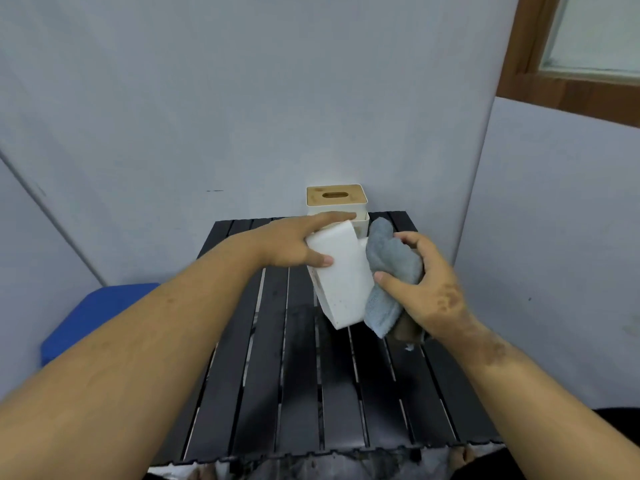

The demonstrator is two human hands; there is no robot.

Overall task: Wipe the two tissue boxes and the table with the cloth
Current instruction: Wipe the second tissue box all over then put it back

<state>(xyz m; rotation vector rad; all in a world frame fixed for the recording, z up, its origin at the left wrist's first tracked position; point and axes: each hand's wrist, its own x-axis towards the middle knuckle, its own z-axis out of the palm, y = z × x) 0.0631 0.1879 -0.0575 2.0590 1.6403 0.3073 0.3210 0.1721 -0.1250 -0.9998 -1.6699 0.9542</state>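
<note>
Fingers of your left hand [294, 242] wrap the tilted white tissue box [341, 271] held above the black slatted table [311, 393], while your right hand [426, 285] clutches the bunched grey-blue cloth [388, 275] against that box's side. You have two boxes in view: the second, wooden-lidded tissue box [336, 199] stands at the table's far edge, its lower part hidden behind your left hand and the held box. No writing is readable on either.

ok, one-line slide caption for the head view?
Left hand tilts white tissue box over slatted table while right hand wipes it with grey cloth.
</note>
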